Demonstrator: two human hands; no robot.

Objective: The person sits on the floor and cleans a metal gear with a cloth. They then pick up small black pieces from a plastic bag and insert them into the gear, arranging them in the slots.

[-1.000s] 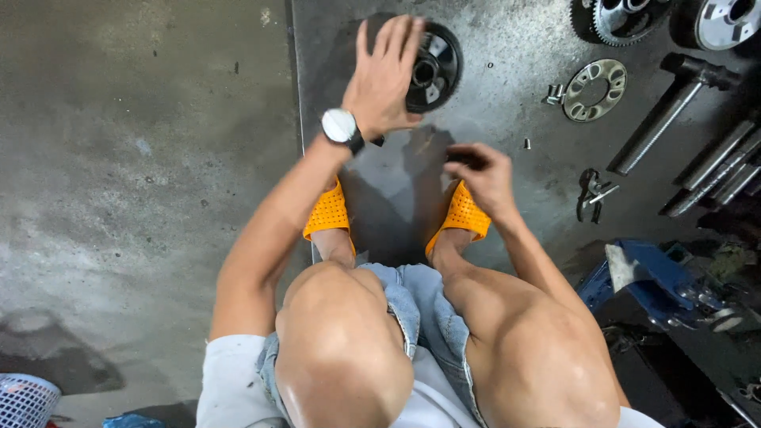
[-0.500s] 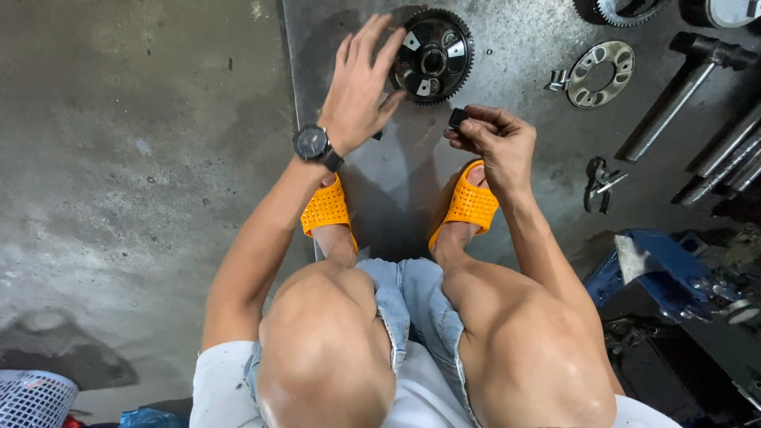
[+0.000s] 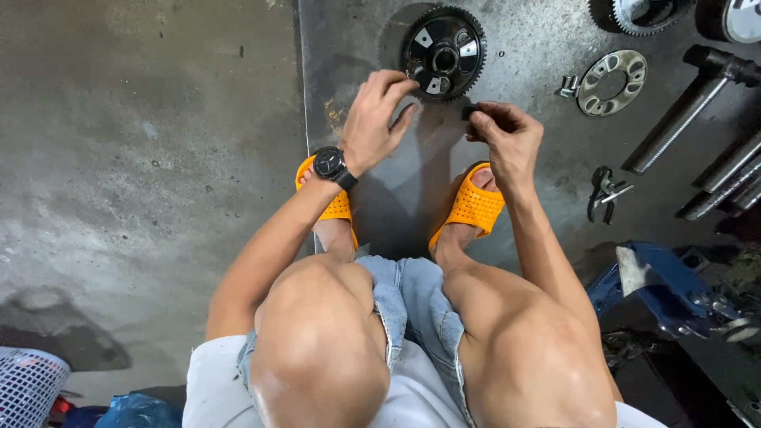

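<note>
I squat in orange slippers (image 3: 474, 208) on a steel floor plate (image 3: 523, 47). A dark toothed gear wheel (image 3: 444, 54) lies flat in front of me. My left hand (image 3: 379, 119), with a black wristwatch, hovers just below the gear's near edge, fingers curled and apart, holding nothing. My right hand (image 3: 507, 139) pinches a small dark metal part (image 3: 470, 112) between thumb and fingers, just below and right of the gear.
A flat ring plate (image 3: 611, 82) with a small nut beside it lies to the right. Long steel shafts (image 3: 697, 83) lie at far right, pliers (image 3: 604, 192) below them, a blue metal piece (image 3: 654, 281) at my right knee. Bare concrete (image 3: 143, 158) spreads left.
My left hand has come off the top of the gear and pulled back towards me. My right hand has risen with the small part towards the gear.
</note>
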